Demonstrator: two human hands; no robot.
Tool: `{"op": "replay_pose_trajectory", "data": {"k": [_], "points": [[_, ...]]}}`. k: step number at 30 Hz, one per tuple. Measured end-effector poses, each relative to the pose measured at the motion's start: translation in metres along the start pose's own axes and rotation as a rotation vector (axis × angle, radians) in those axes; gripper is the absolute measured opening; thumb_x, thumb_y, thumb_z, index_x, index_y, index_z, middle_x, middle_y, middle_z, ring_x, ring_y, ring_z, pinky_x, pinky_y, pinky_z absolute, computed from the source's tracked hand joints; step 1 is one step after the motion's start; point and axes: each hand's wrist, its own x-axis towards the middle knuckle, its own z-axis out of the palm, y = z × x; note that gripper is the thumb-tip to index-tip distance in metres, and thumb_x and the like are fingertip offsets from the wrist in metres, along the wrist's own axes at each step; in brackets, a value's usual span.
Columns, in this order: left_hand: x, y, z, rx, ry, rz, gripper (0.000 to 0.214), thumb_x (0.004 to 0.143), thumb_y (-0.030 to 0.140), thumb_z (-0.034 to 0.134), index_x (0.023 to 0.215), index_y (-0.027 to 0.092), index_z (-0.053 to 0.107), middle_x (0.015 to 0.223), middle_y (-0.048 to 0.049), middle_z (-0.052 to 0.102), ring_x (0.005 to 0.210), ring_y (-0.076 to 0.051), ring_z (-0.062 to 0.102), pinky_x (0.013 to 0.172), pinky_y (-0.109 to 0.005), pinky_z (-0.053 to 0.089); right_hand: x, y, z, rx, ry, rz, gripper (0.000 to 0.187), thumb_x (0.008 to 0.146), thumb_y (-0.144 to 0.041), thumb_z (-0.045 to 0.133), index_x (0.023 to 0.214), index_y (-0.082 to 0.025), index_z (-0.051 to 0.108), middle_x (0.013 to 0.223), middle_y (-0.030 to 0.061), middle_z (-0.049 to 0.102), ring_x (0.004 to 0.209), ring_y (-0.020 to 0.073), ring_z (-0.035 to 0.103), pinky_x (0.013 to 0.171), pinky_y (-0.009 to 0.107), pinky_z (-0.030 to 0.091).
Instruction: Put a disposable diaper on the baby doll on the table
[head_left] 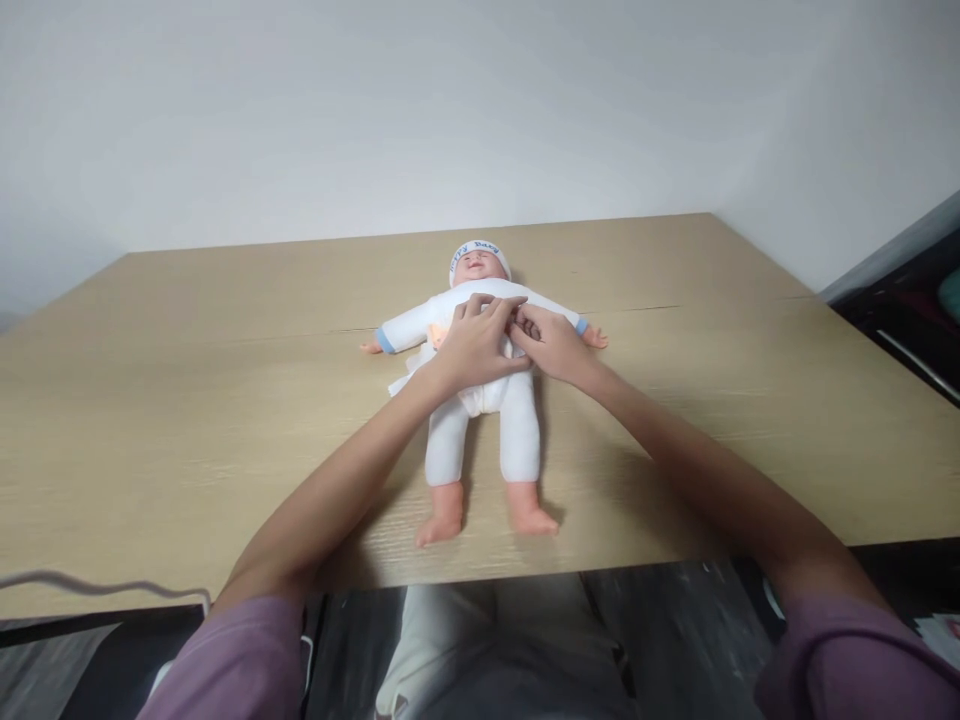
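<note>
A doll in a white suit lies face-up at the centre of the table. The left hand and right hand meet on its chest, fingers drawn together, pinching the suit. A cable trails at lower left.

You have one doll at twelve o'clock, one table, one cable at eight o'clock, and two hands: left hand, right hand.
</note>
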Motion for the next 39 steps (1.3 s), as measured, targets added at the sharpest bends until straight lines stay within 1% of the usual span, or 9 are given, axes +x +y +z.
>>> {"op": "replay_pose_trajectory", "data": {"k": [2, 5, 10, 13, 17, 25, 31, 35, 39], "points": [[0.000, 0.000, 0.000, -0.007, 0.001, -0.004, 0.089, 0.086, 0.047, 0.077, 0.165, 0.020, 0.047, 0.151, -0.0150, 0.071, 0.148, -0.044, 0.047, 0.119, -0.061, 0.040, 0.000, -0.001, -0.007, -0.027, -0.017, -0.018, 0.025, 0.102, -0.042, 0.056, 0.083, -0.026, 0.052, 0.078, -0.0002, 0.062, 0.074, 0.0196, 0.055, 0.074, 0.036, 0.042], [-0.001, -0.001, 0.000, -0.037, 0.010, -0.007, 0.091, 0.087, 0.053, 0.079, 0.164, 0.020, 0.044, 0.152, -0.0138, 0.071, 0.150, -0.042, 0.046, 0.123, -0.060, 0.037, -0.009, 0.007, -0.019, -0.028, 0.066, 0.033, 0.027, 0.100, -0.044, 0.059, 0.081, -0.025, 0.054, 0.071, -0.0025, 0.057, 0.067, 0.0173, 0.050, 0.070, 0.035, 0.038], [0.000, 0.001, -0.001, 0.012, 0.002, -0.008, 0.068, 0.088, 0.061, 0.081, 0.138, 0.020, 0.060, 0.146, -0.0146, 0.072, 0.142, -0.043, 0.052, 0.118, -0.059, 0.041, -0.036, 0.045, -0.034, 0.081, 0.156, 0.204, 0.032, 0.097, -0.051, 0.058, 0.078, -0.025, 0.053, 0.069, -0.0035, 0.049, 0.067, 0.0166, 0.047, 0.068, 0.033, 0.036], [0.004, 0.004, -0.002, 0.096, -0.018, 0.008, 0.053, 0.091, 0.063, 0.079, 0.123, 0.022, 0.069, 0.140, -0.0141, 0.072, 0.138, -0.045, 0.053, 0.113, -0.060, 0.043, -0.046, 0.064, -0.033, 0.200, 0.118, 0.247, 0.034, 0.095, -0.054, 0.060, 0.078, -0.026, 0.050, 0.070, -0.0040, 0.048, 0.067, 0.0163, 0.044, 0.067, 0.032, 0.036], [0.011, 0.007, -0.002, 0.149, -0.043, 0.024, 0.056, 0.088, 0.065, 0.081, 0.122, 0.021, 0.076, 0.143, -0.0159, 0.069, 0.139, -0.049, 0.050, 0.114, -0.063, 0.040, -0.048, 0.072, -0.023, 0.323, 0.118, 0.274, 0.039, 0.094, -0.059, 0.063, 0.077, -0.027, 0.049, 0.069, -0.0039, 0.048, 0.064, 0.0160, 0.042, 0.064, 0.031, 0.035], [0.014, 0.007, 0.000, 0.218, -0.069, 0.040, 0.072, 0.085, 0.067, 0.081, 0.138, 0.018, 0.076, 0.153, -0.0191, 0.062, 0.144, -0.053, 0.046, 0.114, -0.064, 0.039, -0.047, 0.067, -0.019, 0.358, 0.145, 0.287, 0.054, 0.092, -0.074, 0.066, 0.073, -0.028, 0.045, 0.066, -0.0023, 0.046, 0.064, 0.0173, 0.043, 0.063, 0.033, 0.039], [0.016, 0.009, 0.003, 0.198, -0.085, 0.046, 0.073, 0.083, 0.066, 0.083, 0.137, 0.018, 0.074, 0.154, -0.0202, 0.062, 0.145, -0.052, 0.046, 0.117, -0.065, 0.038, -0.031, 0.052, -0.019, 0.405, 0.136, 0.260, 0.049, 0.092, -0.066, 0.067, 0.072, -0.027, 0.046, 0.068, -0.0026, 0.047, 0.065, 0.0158, 0.043, 0.063, 0.032, 0.039], [0.013, -0.001, -0.006, -0.005, -0.110, 0.002, 0.091, 0.078, 0.069, 0.087, 0.150, 0.020, 0.060, 0.155, -0.0192, 0.062, 0.148, -0.051, 0.045, 0.122, -0.070, 0.036, -0.011, 0.034, -0.012, 0.401, 0.086, 0.221, 0.042, 0.093, -0.059, 0.063, 0.072, -0.027, 0.045, 0.068, -0.0040, 0.048, 0.066, 0.0150, 0.044, 0.066, 0.032, 0.039], [0.003, -0.019, -0.018, -0.380, -0.101, 0.019, 0.108, 0.075, 0.062, 0.093, 0.161, 0.025, 0.040, 0.164, -0.0185, 0.056, 0.153, -0.045, 0.049, 0.127, -0.066, 0.040, 0.010, 0.012, -0.002, 0.293, -0.037, 0.141, 0.036, 0.097, -0.053, 0.057, 0.075, -0.026, 0.048, 0.072, -0.0030, 0.052, 0.071, 0.0169, 0.049, 0.070, 0.034, 0.040]]}}
